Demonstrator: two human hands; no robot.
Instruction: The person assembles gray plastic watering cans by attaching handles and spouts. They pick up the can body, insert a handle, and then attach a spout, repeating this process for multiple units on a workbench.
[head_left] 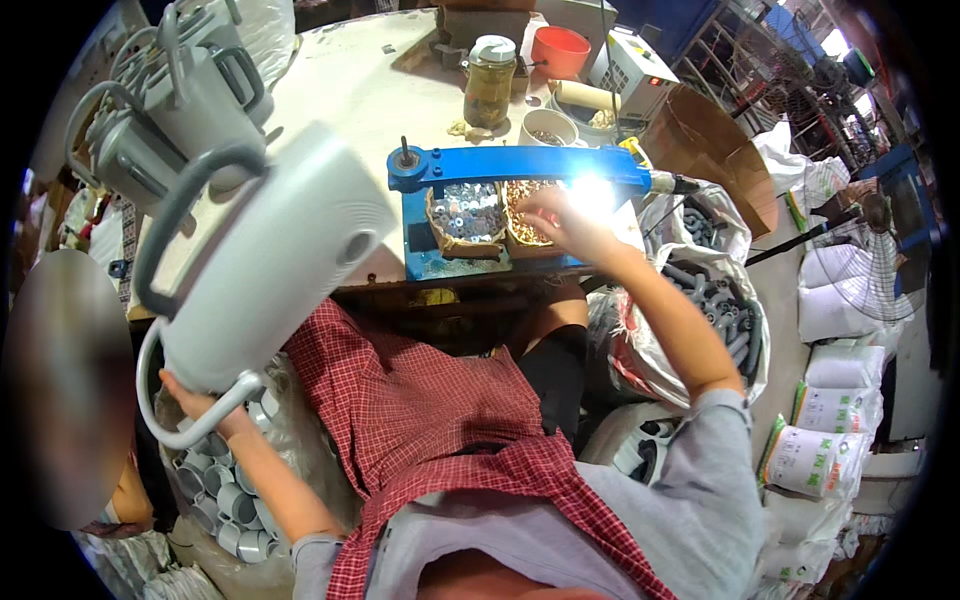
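Observation:
A large pale grey plastic jug-like body (285, 260) with a dark grey side handle (185, 225) is tilted up on my left. My left hand (200, 402) is closed on its lower end, beside a pale hoop handle (155, 400); some of the fingers are hidden behind the plastic. My right hand (568, 225) dips into a small box of brass-coloured parts (527, 200), its fingertips bent together among them. Whether a part is between them is too small to tell. A box of silvery metal pieces (468, 215) sits alongside, under a blue metal arm (510, 167) with a bright lamp.
Several similar grey jugs (205, 95) crowd the table's left side. A lidded jar (490, 82), a red bowl (560, 52) and a white tub (548, 128) stand behind the blue arm. Sacks of grey parts (715, 310) flank my right; grey pieces (235, 505) fill a bag at left. Another person (125, 490) is at far left.

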